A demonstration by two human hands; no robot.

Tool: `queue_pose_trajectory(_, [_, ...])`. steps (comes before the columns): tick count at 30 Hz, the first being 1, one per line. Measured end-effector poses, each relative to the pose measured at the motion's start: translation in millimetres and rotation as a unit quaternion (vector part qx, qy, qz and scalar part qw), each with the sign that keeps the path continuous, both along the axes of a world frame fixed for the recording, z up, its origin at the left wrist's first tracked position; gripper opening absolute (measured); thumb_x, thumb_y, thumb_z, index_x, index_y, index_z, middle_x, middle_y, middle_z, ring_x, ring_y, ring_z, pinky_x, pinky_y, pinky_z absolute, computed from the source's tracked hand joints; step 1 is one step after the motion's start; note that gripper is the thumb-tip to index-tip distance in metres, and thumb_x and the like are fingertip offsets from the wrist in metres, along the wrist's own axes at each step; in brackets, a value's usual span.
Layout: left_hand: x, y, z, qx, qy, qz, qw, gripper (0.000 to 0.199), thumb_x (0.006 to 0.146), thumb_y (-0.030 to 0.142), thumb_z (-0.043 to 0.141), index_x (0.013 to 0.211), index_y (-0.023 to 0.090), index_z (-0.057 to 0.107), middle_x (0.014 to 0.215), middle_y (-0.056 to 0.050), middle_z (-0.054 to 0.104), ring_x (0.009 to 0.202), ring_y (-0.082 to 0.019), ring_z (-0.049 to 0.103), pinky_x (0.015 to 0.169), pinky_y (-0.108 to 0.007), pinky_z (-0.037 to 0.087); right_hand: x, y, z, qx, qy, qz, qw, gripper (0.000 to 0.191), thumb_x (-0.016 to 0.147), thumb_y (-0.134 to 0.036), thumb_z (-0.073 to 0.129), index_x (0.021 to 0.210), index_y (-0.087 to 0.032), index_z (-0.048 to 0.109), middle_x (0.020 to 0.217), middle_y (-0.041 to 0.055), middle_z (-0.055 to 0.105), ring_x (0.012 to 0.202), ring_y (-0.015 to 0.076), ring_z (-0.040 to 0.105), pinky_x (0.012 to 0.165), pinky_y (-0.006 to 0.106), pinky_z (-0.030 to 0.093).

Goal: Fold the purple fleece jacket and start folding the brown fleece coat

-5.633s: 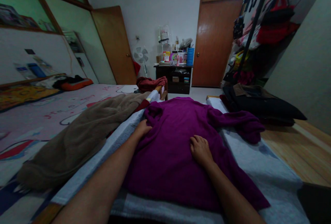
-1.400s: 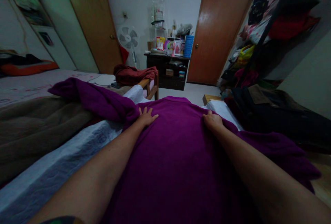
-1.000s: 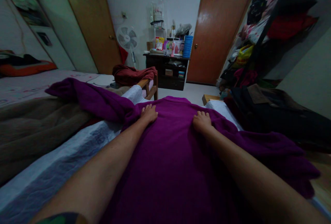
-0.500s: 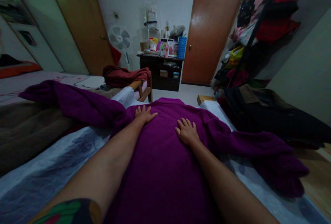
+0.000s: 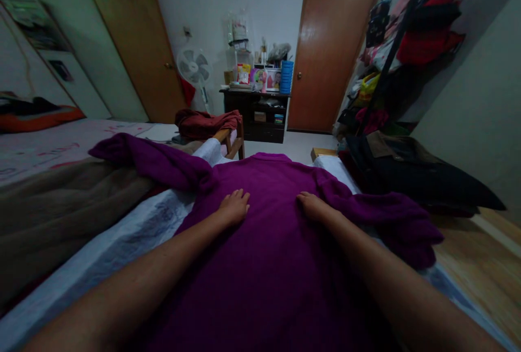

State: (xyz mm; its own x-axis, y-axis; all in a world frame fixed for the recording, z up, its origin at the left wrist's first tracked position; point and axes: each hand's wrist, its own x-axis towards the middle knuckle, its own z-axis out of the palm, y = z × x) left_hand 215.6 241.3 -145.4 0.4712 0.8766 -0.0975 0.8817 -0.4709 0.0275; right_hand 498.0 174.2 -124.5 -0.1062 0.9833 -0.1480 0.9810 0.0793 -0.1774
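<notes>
A purple long-sleeved garment [image 5: 264, 254] lies spread out, collar at the far end, on a bed with a pale blue-grey cover [image 5: 134, 232]. Its left sleeve [image 5: 150, 159] reaches over a brown blanket, and its right sleeve [image 5: 401, 222] stretches toward the bed's right edge. My left hand [image 5: 235, 207] rests flat on the upper left of the garment, fingers extended. On the upper right, my right hand [image 5: 313, 205] touches the fabric side-on with its fingers extended; some of them are hidden.
A brown blanket [image 5: 61, 216] lies at left. Folded dark clothes [image 5: 411, 178] are stacked at right. Beyond the bed are a reddish cloth [image 5: 207, 123] on a wooden frame, a fan [image 5: 194, 65], a dark cabinet [image 5: 240, 108] and a wooden door [image 5: 319, 53]. Bags [image 5: 431, 37] hang at right.
My left hand has slid back toward me. My right hand has shifted right and turned onto its side. The view has moved slightly, and the garment's sleeves appear drawn inward.
</notes>
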Motion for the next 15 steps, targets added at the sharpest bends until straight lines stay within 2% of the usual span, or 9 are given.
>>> queue_pose_trajectory(2, [-0.2, -25.9, 6.8, 0.003, 0.001, -0.027, 1.000, 0.042, 0.089, 0.027, 0.043, 0.128, 0.019, 0.055, 0.141, -0.016, 0.049, 0.134, -0.032, 0.040, 0.109, -0.050, 0.030, 6.1, -25.4, 14.8, -0.020, -0.006, 0.005, 1.000, 0.042, 0.081, -0.003, 0.045, 0.116, -0.013, 0.066, 0.122, 0.0132, 0.064, 0.111, 0.0220, 0.060, 0.095, 0.028, 0.040])
queue_pose_trajectory(4, [7.7, -53.4, 14.2, -0.004, -0.023, -0.087, 0.996, 0.037, 0.088, 0.023, 0.044, 0.121, 0.021, 0.060, 0.136, -0.013, 0.055, 0.131, -0.030, 0.043, 0.110, -0.049, 0.029, 11.7, -51.8, 31.0, -0.035, -0.010, 0.001, 0.999, 0.038, 0.080, -0.002, 0.044, 0.106, -0.015, 0.069, 0.109, 0.0112, 0.070, 0.100, 0.0220, 0.064, 0.088, 0.028, 0.042])
queue_pose_trajectory(7, [34.0, -98.2, 20.9, -0.041, -0.122, -0.218, 0.968, 0.037, 0.087, 0.024, 0.046, 0.121, 0.022, 0.059, 0.135, -0.009, 0.056, 0.127, -0.024, 0.048, 0.109, -0.042, 0.035, 15.5, -91.5, 51.0, -0.032, -0.006, -0.013, 0.999, 0.031, 0.085, -0.008, 0.042, 0.096, -0.017, 0.070, 0.098, 0.0097, 0.072, 0.089, 0.0207, 0.066, 0.080, 0.026, 0.043])
queue_pose_trajectory(8, [45.3, -113.1, 21.4, -0.049, -0.156, -0.239, 0.957, 0.039, 0.086, 0.025, 0.048, 0.124, 0.021, 0.057, 0.137, -0.009, 0.055, 0.128, -0.024, 0.048, 0.109, -0.040, 0.036, 14.4, -104.6, 54.8, -0.026, -0.006, -0.022, 0.999, 0.029, 0.088, -0.011, 0.041, 0.094, -0.017, 0.069, 0.097, 0.0098, 0.073, 0.089, 0.0204, 0.066, 0.078, 0.026, 0.042])
queue_pose_trajectory(10, [69.0, -140.5, 20.3, -0.053, -0.210, -0.257, 0.942, 0.044, 0.085, 0.026, 0.051, 0.128, 0.018, 0.053, 0.140, -0.011, 0.052, 0.130, -0.024, 0.045, 0.111, -0.039, 0.034, 7.7, -129.9, 56.7, -0.009, -0.016, -0.056, 0.998, 0.026, 0.090, -0.018, 0.041, 0.095, -0.018, 0.067, 0.097, 0.0106, 0.072, 0.090, 0.0212, 0.066, 0.077, 0.026, 0.042])
queue_pose_trajectory(12, [90.3, -162.3, 17.4, -0.076, -0.238, -0.271, 0.930, 0.044, 0.085, 0.025, 0.051, 0.128, 0.016, 0.053, 0.138, -0.012, 0.053, 0.129, -0.024, 0.046, 0.111, -0.038, 0.035, -3.5, -152.1, 52.2, 0.008, -0.045, -0.103, 0.994, 0.024, 0.088, -0.024, 0.048, 0.105, -0.017, 0.062, 0.100, 0.0126, 0.071, 0.092, 0.0243, 0.067, 0.075, 0.028, 0.042])
queue_pose_trajectory(15, [111.2, -182.6, 12.6, -0.137, -0.268, -0.235, 0.924, 0.040, 0.082, 0.020, 0.053, 0.122, 0.016, 0.057, 0.130, -0.012, 0.059, 0.123, -0.024, 0.051, 0.108, -0.038, 0.037, -19.1, -174.3, 41.4, 0.014, -0.073, -0.157, 0.985, 0.035, 0.086, -0.025, 0.050, 0.119, -0.015, 0.053, 0.103, 0.0161, 0.070, 0.093, 0.0279, 0.067, 0.073, 0.032, 0.043])
